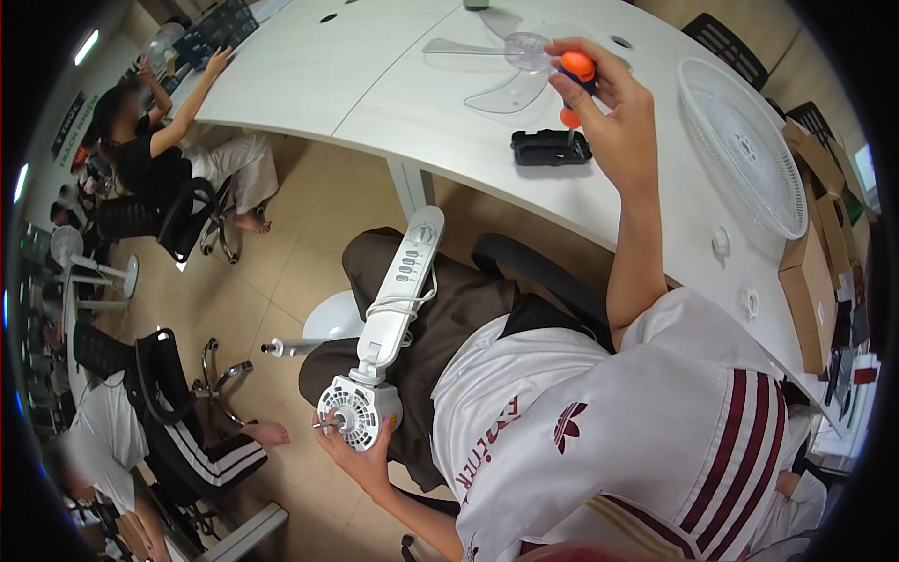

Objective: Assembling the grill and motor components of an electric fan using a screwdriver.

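The left hand (361, 459) is cupped around the motor housing (363, 410) of a white fan body (398, 300), whose column stretches away from those fingers across the person's lap (468, 323). Up over the table (375, 61), the right hand (623, 112) grips an orange-and-dark screwdriver (578, 66), shaft pointing down at a black case (538, 150) below the hand. Left of that hand I see a clear fan blade (527, 53); farther off, to its right, a white grille (744, 150).

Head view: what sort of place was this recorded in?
Probably a shared workroom or classroom: the right hand holds a screwdriver, a round fan grille lies on the long white table, and other people sit among black office chairs.
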`<control>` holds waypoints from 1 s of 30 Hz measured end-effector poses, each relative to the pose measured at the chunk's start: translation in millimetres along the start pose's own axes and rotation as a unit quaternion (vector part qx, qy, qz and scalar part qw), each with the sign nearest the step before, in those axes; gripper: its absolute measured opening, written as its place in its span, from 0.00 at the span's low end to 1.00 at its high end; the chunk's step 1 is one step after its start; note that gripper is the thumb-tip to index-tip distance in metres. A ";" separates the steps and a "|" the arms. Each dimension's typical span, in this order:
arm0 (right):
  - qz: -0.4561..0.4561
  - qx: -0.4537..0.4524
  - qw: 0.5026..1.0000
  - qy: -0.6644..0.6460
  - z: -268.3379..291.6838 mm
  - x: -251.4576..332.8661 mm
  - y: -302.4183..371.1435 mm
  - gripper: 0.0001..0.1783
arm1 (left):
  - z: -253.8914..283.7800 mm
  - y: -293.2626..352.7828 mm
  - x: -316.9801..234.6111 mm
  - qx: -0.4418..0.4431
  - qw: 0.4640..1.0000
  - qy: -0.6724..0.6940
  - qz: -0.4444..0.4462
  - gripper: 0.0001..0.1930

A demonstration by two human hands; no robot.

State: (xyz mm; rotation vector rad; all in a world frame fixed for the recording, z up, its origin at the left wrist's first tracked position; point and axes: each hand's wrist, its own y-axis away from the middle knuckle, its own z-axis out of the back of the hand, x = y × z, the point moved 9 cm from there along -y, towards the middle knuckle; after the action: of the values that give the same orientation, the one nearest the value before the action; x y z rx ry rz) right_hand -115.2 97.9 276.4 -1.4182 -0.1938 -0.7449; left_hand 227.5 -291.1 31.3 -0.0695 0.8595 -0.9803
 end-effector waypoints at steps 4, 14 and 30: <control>-0.035 -0.011 0.999 -0.007 8.6 -14.2 23.6 0.17 | -1.7 -6.9 5.8 0.025 0.999 0.030 -0.012 0.43; -0.052 -0.037 0.998 -0.015 29.1 3.3 33.4 0.17 | -2.6 -14.6 5.0 0.056 0.998 0.019 -0.030 0.43; 0.026 -0.078 0.989 -0.121 4.1 28.4 9.9 0.17 | 0.3 3.8 4.8 -0.001 1.000 0.003 0.022 0.43</control>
State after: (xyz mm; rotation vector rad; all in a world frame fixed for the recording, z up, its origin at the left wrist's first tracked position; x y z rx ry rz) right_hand -86.7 91.5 284.5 -1.6576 -0.2896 -0.5527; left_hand 231.6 -292.6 27.0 -0.0490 0.8650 -0.9381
